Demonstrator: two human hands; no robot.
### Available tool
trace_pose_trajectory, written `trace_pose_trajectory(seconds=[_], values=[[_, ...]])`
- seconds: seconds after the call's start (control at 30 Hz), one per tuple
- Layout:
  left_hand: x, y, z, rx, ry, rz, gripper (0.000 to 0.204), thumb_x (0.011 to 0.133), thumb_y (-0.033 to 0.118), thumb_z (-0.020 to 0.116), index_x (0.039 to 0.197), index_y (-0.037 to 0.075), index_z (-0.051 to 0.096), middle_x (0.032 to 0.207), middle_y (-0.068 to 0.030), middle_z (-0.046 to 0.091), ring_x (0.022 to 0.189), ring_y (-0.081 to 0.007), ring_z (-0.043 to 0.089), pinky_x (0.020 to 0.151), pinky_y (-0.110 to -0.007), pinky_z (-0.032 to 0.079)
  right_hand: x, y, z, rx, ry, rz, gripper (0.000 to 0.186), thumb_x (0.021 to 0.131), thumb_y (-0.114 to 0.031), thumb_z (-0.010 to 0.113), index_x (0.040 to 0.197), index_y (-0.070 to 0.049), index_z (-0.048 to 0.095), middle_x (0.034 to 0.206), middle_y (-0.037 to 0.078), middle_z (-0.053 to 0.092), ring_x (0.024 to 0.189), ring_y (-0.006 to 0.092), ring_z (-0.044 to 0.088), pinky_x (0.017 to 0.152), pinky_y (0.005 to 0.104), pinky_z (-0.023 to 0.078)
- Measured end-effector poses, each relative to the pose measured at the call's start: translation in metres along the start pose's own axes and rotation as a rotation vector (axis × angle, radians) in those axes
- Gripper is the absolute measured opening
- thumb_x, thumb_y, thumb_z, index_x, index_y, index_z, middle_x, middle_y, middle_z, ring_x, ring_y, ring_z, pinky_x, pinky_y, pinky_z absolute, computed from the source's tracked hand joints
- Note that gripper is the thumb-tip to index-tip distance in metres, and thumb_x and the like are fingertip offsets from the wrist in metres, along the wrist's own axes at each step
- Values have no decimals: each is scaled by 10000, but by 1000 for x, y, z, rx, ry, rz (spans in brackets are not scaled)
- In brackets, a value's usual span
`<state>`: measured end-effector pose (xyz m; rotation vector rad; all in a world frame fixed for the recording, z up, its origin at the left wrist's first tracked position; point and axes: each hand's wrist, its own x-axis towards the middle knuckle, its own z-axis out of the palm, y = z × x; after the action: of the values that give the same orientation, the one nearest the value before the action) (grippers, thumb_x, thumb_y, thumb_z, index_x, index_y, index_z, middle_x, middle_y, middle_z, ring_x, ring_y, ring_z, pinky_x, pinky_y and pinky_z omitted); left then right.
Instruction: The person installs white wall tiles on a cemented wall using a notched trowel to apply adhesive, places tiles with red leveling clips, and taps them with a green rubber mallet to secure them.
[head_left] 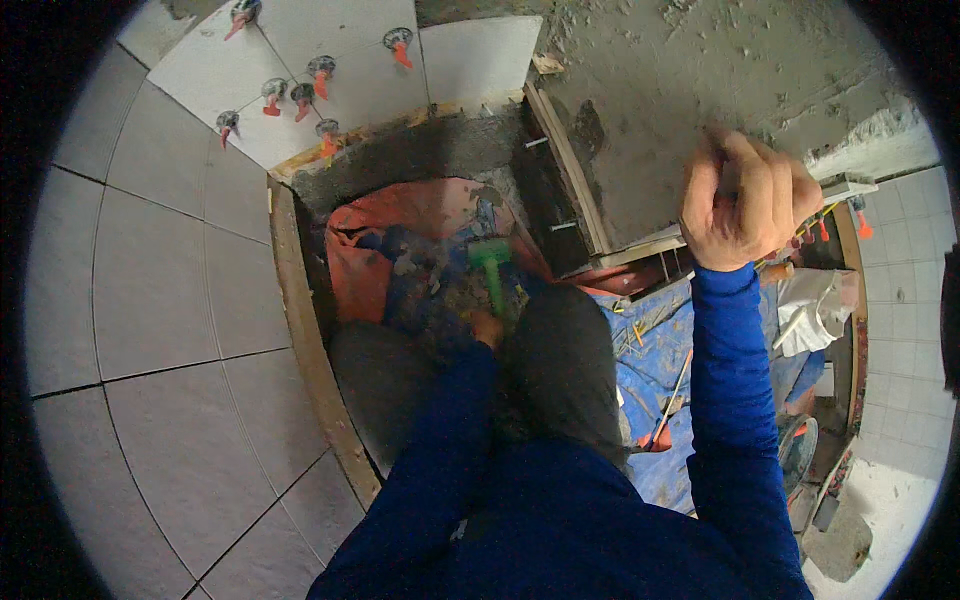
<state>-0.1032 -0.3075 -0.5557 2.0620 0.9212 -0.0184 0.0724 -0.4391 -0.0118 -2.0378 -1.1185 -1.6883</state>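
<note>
My left hand (485, 328) is low between my knees, closed at the lower end of the handle of a green T-shaped tool (490, 255). Dim light and dirt around it hide most of the fingers. The tool's wide head points away from me, over a dirt-smeared blue and red sheet (365, 270) in the recess. Out to the right, my right hand (745, 205) hovers over or touches the grey mortar surface (650, 130). Its fingers are curled toward the thumb and slightly blurred. Whatever they might hold is hidden.
Large grey tiles (165, 300) cover the left side, edged by a wooden strip (300, 320). White tiles with red-orange leveling clips (320, 80) stand ahead. A wooden board (570, 170) borders the mortar. A blue tarp (655, 400) with scattered sticks lies right, near a white bag (815, 305).
</note>
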Motion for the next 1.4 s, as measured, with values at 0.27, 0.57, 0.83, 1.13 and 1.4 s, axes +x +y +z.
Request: trace_pose_trajectory(seconds=[0.27,0.57,0.83,1.13,1.4], values=[[22,57,-155,-936,216,-328,245,1009,270,595,1088,45,650,877,-47,640,725,-175,598,633,-345,502,-18,1,3,-19,-9,22,251,727,-172,767,976,-176,737,952,3,696,919,245,586,911,393,367],[45,219,-469,-1588,463,15,328,1046,359,555,1050,46,652,878,-24,620,757,-184,618,703,-352,533,2,-13,-2,-59,25,26,255,753,-115,753,1005,-151,742,981,-4,704,923,237,592,907,384,359],[26,265,-527,185,957,289,306,938,247,653,1041,-40,685,1003,-261,679,925,-432,661,827,-490,540,13,-172,64,1059,-428,601,185,864,-146,728,1026,-58,707,949,144,686,887,333,646,802,430,498],[34,319,-585,134,718,105,422,969,312,592,867,-85,687,825,-255,715,770,-365,719,704,-456,533,54,-313,205,1846,-881,1454,369,1002,-350,609,1141,-11,654,892,47,658,709,124,585,589,278,475],[41,240,-495,-2156,135,91,380,1100,281,430,1154,-73,557,974,-140,661,796,-208,656,683,-315,610,59,-303,225,2212,-1024,1548,401,1030,-391,570,1200,-33,625,1117,93,672,1030,192,628,906,341,505]])
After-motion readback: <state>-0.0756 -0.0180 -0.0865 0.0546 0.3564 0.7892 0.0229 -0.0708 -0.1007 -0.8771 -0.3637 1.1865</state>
